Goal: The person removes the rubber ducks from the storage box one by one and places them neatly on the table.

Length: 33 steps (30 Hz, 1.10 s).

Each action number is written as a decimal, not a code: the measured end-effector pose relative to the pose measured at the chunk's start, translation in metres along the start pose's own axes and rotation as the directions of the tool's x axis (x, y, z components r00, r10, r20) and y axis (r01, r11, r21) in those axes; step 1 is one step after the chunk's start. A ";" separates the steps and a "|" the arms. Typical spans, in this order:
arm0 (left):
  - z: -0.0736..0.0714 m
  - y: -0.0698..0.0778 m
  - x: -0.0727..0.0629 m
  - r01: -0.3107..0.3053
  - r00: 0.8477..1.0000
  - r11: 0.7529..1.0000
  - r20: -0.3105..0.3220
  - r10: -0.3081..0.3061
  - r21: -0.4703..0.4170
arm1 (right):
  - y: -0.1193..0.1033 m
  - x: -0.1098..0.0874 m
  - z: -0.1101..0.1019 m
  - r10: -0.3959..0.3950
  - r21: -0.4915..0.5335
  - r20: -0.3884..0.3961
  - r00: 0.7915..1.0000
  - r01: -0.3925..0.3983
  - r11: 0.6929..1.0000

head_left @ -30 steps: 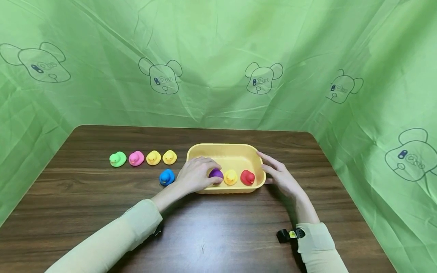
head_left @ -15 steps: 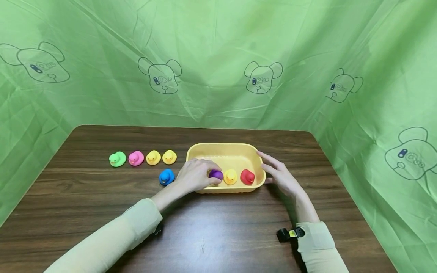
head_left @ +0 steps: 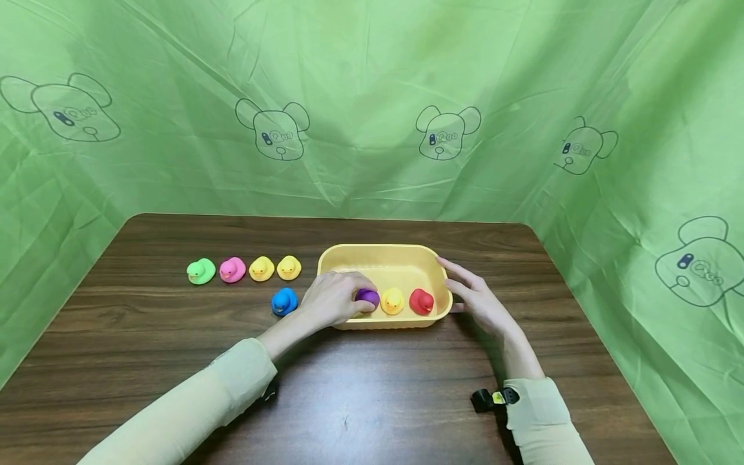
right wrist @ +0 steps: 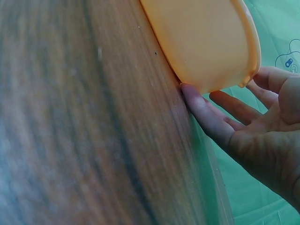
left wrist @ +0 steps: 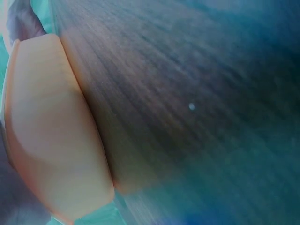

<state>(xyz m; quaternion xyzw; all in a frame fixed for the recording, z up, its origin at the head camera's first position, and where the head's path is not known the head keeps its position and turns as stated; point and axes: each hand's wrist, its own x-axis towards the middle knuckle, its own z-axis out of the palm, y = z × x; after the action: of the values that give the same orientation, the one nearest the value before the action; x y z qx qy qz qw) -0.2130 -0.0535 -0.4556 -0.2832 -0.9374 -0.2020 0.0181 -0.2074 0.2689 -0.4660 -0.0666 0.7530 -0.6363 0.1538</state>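
Observation:
In the head view, a pale yellow tub stands mid-table. My left hand reaches over its left end and pinches a purple rubber duck, partly covered by the fingers, between thumb and fingers inside the tub. To the right of that duck, a yellow duck and a red duck sit in the tub. My right hand rests its spread fingers against the tub's right end. The right wrist view has the same fingers touching the tub's end wall. Only the tub's outer side shows clearly in the left wrist view.
A blue duck stands left of the tub, beside my left wrist. Behind it, a row holds a green duck, a pink duck and two yellow ducks. Green cloth hangs around the wooden table.
Almost nothing differs. My left hand keeps hold of the purple duck in the tub, with a very slight shift of it. My right hand and the tub stay put.

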 end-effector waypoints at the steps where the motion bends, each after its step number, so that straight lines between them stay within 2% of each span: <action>1: 0.000 0.000 0.000 -0.002 1.000 1.000 -0.004 0.002 -0.005 | 0.000 0.000 0.000 0.000 0.000 0.000 1.000 0.000 1.000; 12: -0.004 -0.003 0.002 -0.034 0.999 0.996 -0.037 0.031 -0.085 | -0.001 -0.001 0.001 0.003 -0.002 -0.001 1.000 -0.003 1.000; 23: -0.015 -0.004 0.006 0.002 1.000 0.969 0.018 0.002 -0.246 | 0.002 0.000 -0.001 0.000 -0.007 -0.006 1.000 0.000 1.000; 33: -0.029 -0.006 0.001 -0.036 0.999 0.963 -0.031 0.029 -0.269 | 0.002 0.000 -0.002 -0.013 -0.006 0.005 1.000 0.013 1.000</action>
<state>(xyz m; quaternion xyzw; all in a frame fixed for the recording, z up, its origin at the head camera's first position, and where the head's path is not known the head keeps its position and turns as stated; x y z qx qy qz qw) -0.2195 -0.0686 -0.4305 -0.2956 -0.8962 -0.3309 -0.0048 -0.2074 0.2708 -0.4678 -0.0736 0.7542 -0.6348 0.1513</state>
